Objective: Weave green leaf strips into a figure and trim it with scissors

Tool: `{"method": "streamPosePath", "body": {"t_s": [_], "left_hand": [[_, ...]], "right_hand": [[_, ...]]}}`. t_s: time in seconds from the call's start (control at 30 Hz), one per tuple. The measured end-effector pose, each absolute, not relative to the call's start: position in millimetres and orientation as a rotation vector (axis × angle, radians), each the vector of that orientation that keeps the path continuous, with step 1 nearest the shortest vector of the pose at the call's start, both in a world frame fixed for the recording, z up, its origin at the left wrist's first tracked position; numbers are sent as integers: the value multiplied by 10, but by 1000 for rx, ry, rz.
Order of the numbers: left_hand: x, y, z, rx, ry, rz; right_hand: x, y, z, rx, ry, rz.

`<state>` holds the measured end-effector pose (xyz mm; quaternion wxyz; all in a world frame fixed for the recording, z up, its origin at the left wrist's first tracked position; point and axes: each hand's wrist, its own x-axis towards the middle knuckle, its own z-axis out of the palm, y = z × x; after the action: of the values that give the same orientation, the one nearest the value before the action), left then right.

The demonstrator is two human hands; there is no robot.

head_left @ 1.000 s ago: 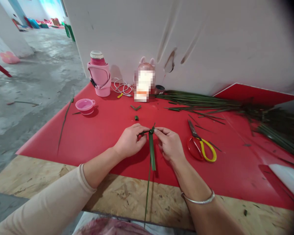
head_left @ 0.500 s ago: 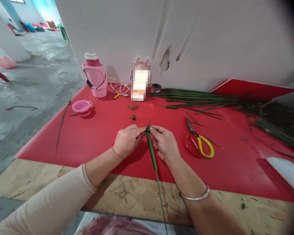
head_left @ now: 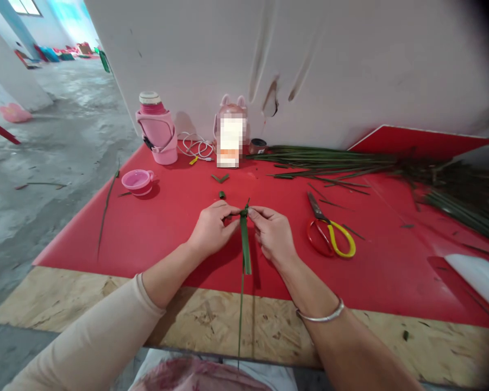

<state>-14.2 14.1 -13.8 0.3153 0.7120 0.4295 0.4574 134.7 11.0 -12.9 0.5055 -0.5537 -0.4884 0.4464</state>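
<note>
Between my two hands, over the red sheet, hangs a folded green leaf strip (head_left: 245, 244) with a small knot at its top and a long thin tail dropping past the board's front edge. My left hand (head_left: 212, 227) pinches the knot from the left with thumb and forefinger. From the right, my right hand (head_left: 274, 231) pinches the same knot; its other fingers are curled in. Just beyond the hands lie a small rolled leaf piece (head_left: 222, 194) and a V-shaped leaf piece (head_left: 220, 178). Scissors (head_left: 329, 231) with red and yellow handles rest to the right.
A pink cup (head_left: 137, 182) and a pink bottle (head_left: 158, 130) stand at the left. A white cable (head_left: 195, 146) lies beside a blurred upright screen (head_left: 230, 138). Long green leaves (head_left: 330, 158) run along the back right. A white object (head_left: 476, 282) sits at the right edge.
The leaf strip's lower end and its thin tail have swung to the left and now hang nearly straight down. Both hands keep pinching the knot, and the view has shifted slightly.
</note>
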Motion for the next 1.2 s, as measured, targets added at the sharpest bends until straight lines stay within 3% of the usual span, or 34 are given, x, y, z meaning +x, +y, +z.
{"method": "streamPosePath", "body": {"t_s": [0.2, 0.6, 0.83, 1.03, 1.2], "left_hand": [[-140, 160, -117, 1144, 950, 1147], [-8, 89, -81, 707, 985, 991], [-89, 240, -176, 713, 995, 1269], [-153, 317, -174, 534, 894, 1363], [-196, 323, -107, 422, 834, 1292]], "right_hand": [[1425, 91, -39, -1339, -1356, 1018], [1336, -5, -87, -1385, -1796, 397], [1338, 53, -106, -1273, -1495, 862], [1435, 3, -46, -1119, -1549, 1651], [1537, -28, -24, -1018, -1486, 2066]]}}
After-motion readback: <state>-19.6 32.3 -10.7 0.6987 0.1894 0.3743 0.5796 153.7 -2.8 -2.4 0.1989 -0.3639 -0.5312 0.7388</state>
